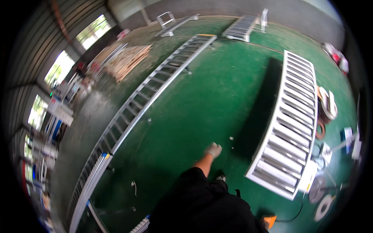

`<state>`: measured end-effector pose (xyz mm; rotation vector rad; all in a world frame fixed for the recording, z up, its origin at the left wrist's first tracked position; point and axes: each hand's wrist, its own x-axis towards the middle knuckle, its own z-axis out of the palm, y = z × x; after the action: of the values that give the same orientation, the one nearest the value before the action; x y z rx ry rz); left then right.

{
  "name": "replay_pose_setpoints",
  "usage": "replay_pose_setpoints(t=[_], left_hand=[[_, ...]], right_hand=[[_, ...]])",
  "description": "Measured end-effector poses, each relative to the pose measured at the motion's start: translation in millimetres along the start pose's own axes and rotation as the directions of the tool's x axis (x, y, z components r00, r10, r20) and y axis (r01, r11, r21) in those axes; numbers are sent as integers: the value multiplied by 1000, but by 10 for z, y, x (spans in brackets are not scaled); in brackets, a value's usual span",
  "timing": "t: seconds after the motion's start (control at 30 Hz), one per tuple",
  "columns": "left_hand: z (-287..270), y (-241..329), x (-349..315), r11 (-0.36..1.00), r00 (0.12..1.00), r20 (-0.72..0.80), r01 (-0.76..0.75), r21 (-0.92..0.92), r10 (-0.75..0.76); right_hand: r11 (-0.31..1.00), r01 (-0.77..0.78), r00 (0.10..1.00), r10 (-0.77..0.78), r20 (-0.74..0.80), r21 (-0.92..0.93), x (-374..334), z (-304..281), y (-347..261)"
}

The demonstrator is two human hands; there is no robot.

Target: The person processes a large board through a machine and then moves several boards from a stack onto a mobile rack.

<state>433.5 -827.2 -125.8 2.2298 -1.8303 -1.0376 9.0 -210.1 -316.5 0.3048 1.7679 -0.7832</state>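
My left hand (213, 150), in a pale glove, reaches out ahead of my black sleeve over the green floor. Its fingers look curled in, with nothing visible in them, though the picture is a little blurred. Low at the right of my body, a small part of my right hand (265, 224) shows against an orange tool (271, 220) with a dark cord. Most of that hand is hidden by my dark clothing. To the right stands a roller conveyor section (291, 116) with wide pale rollers, apart from both hands.
A long, narrow conveyor frame (145, 101) with crossbars runs along my left. Another roller section (241, 28) stands far ahead. Wooden boards (128, 61) lie at far left. A white ring-shaped roll (323, 207) and the dark cord (291, 217) are at lower right.
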Motion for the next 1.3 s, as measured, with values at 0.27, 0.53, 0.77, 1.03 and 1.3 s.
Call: replay_pose_setpoints(t=[0.27,0.53,0.77,1.03,1.3], left_hand=[[-2148,-1267,1292,927,910,-414,-155,-341,0],[-161,-2266,67,888,802,385,386,248,-457],[-988,-225,1443,931,865,346,337,138,-364],[-2364,1294,3500,807,871,-459,-139,-573,-177],[-763,674,4765,759,730,440,634,-151,-523]], right_hand=[[871,408,913,-398,94,-275,-485,2033,-2649],[801,558,816,-482,319,-219,1498,2628,-4848],[335,582,810,-325,489,-741,1722,4735,-7423],[-891,448,90,128,988,75,2740,7675,-10371],[-186,917,281,-321,904,-352,-48,9318,-11142]])
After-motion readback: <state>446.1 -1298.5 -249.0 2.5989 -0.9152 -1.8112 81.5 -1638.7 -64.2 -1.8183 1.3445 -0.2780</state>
